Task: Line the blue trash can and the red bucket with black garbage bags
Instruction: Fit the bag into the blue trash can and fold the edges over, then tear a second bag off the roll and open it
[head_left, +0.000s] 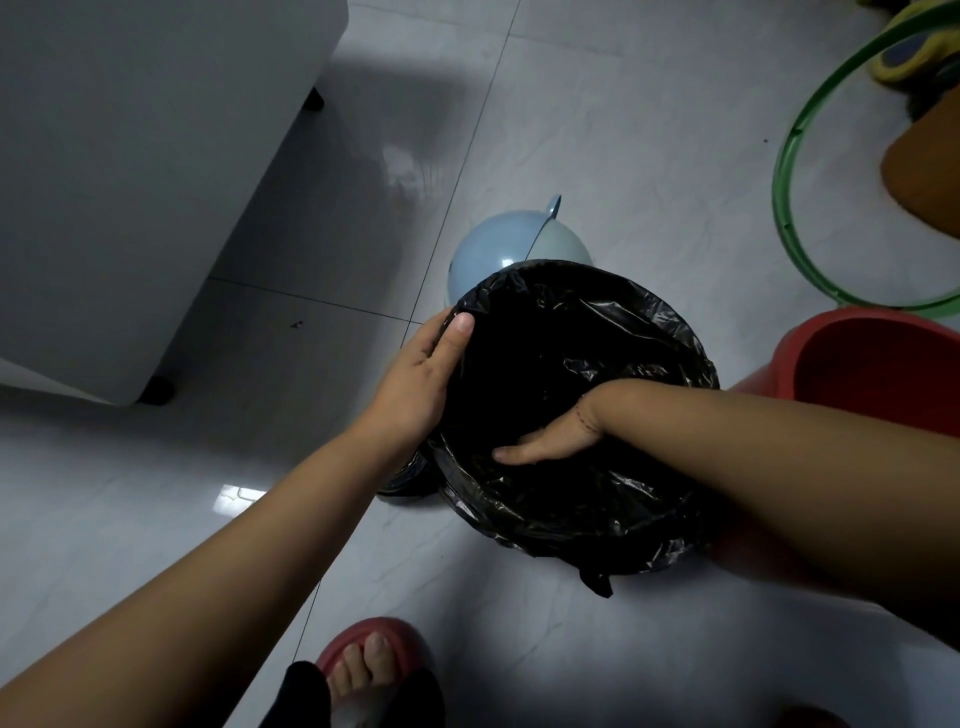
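A black garbage bag (644, 332) is spread over the mouth of the trash can, folded over its rim all around; the can's body is hidden under it. My left hand (421, 379) holds the rim on the left, thumb on top of the bag's edge. My right hand (550, 441) reaches down inside the bag, fingers straight against the near inner wall, partly hidden in the dark. The can's pale blue domed lid (498, 249) lies on the floor just behind it. The red bucket (841, 358) stands to the right, open and unlined, touching or nearly touching the bag.
A white appliance on black feet (130, 182) fills the upper left. A green hoop (795, 208) lies on the tiled floor at the upper right, beside an orange-brown object (924, 166). My foot in a red slipper (374, 670) is at the bottom.
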